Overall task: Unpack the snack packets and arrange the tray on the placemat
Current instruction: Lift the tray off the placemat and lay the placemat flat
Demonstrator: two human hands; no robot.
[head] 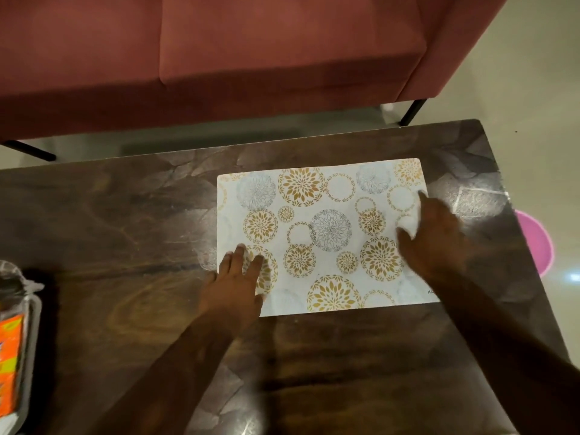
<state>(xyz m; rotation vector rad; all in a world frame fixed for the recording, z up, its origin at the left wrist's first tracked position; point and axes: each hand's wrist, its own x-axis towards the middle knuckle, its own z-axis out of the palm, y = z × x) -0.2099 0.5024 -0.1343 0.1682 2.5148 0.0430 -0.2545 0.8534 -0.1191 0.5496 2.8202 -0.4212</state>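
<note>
A white placemat with gold and grey flower circles lies flat on the dark wooden table, right of its middle. My left hand rests flat on the mat's near left corner, fingers spread, holding nothing. My right hand is over the mat's right edge, fingers apart and blurred, with nothing in it. At the far left edge of the view a grey tray holds an orange snack packet and a clear plastic wrapper.
A red sofa on black legs stands just beyond the table's far edge. A pink round basin sits on the pale floor past the table's right edge.
</note>
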